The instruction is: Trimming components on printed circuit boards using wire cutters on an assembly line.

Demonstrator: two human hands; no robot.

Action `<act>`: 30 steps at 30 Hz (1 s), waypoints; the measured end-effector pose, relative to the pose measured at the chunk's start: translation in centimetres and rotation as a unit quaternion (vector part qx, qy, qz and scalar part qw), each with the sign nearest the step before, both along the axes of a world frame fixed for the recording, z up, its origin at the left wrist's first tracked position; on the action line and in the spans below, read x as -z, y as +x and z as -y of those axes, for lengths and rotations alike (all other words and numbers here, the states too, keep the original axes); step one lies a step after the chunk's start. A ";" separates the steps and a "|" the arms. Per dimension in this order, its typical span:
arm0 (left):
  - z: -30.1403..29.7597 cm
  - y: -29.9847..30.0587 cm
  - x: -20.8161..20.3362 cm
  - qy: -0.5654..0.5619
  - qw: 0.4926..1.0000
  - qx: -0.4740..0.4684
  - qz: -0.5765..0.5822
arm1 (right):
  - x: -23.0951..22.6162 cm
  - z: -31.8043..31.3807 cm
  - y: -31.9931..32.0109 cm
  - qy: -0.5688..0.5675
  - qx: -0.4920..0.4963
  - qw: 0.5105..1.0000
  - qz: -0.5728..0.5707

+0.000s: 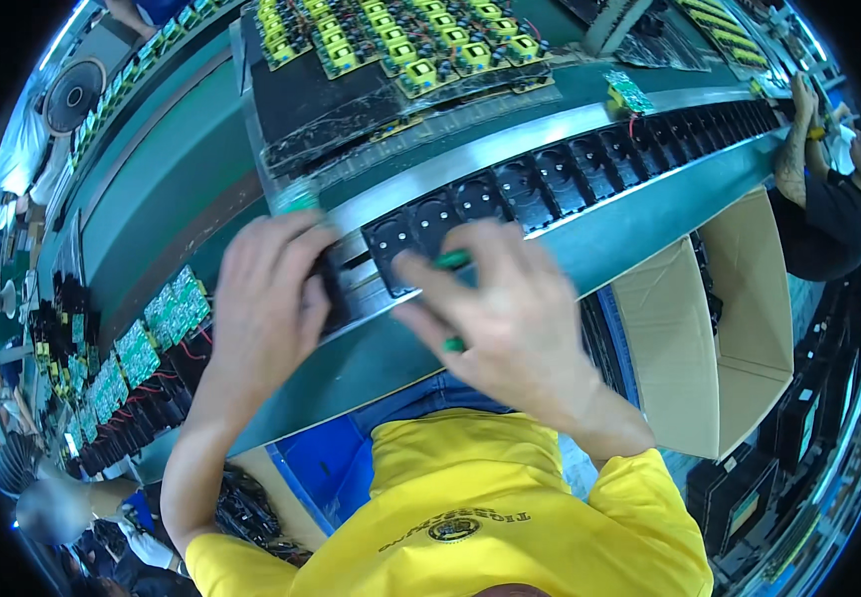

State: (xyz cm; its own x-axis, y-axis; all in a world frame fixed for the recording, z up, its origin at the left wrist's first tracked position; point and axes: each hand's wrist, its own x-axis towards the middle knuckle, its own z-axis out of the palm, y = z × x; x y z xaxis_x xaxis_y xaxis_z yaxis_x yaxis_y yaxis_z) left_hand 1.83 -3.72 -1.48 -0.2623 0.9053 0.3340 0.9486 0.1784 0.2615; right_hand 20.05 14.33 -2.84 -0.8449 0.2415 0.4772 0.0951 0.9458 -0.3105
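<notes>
Yellow shirt [470,497]: lay nearest, below both hands.
Left hand [273,284]: bent over a dark piece [332,291] beside the row; whether it gripped, I cannot tell.
Right hand [515,313]: curled around a green item [453,259], blurred, by the nearest casing.
Black casings [522,194]: stood in a row along the green surface [639,221].
</notes>
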 end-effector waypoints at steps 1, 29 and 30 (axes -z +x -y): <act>1.7 -0.6 -0.2 -0.036 0.998 -0.029 -0.040 | 0.0 -1.7 0.7 0.005 0.054 0.998 -0.019; -17.4 -13.2 0.2 -0.074 0.984 -0.162 0.014 | -1.5 -7.9 3.8 -0.141 0.149 0.973 -0.103; -16.6 -11.4 -0.2 -0.072 0.984 -0.161 0.012 | -1.7 -7.6 2.7 -0.139 0.141 0.973 -0.118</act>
